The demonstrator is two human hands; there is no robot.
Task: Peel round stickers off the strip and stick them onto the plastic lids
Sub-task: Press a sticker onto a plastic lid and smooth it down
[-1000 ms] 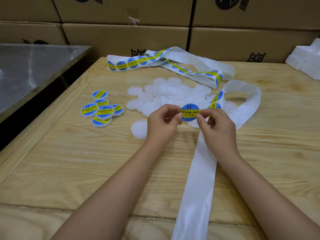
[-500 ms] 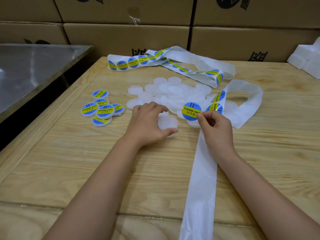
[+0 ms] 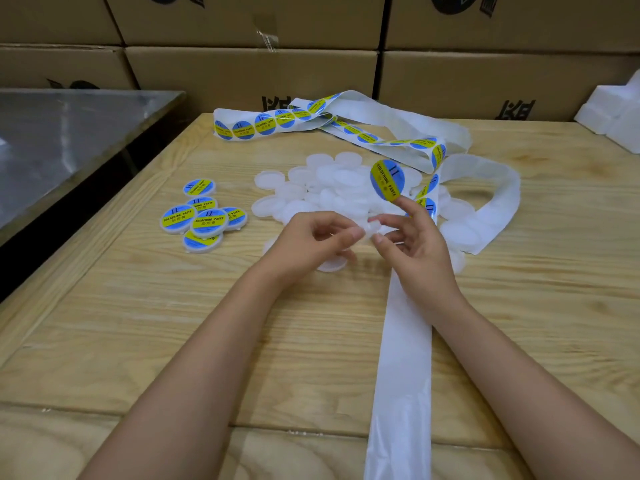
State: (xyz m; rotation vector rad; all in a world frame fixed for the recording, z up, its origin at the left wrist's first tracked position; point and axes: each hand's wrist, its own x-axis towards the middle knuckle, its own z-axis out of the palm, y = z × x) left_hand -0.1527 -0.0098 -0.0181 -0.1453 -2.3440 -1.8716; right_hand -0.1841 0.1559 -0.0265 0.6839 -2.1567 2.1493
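My left hand (image 3: 311, 241): fingers clamped on a blank lid (image 3: 369, 233) | my right hand (image 3: 419, 244): fingers pinch its other edge, sticker (image 3: 386, 181) stuck to raised index fingertip | above tabletop (image 3: 166, 341), near lid pile (image 3: 332, 188)

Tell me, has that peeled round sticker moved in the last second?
Yes. The peeled sticker, on the right hand, has shifted up the picture, from the near edge of the plain lid pile to over its far right part.

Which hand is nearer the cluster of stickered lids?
Left. The left hand, pinching a blank lid, is just right of the stickered lids; the right hand lies farther right, beyond it.
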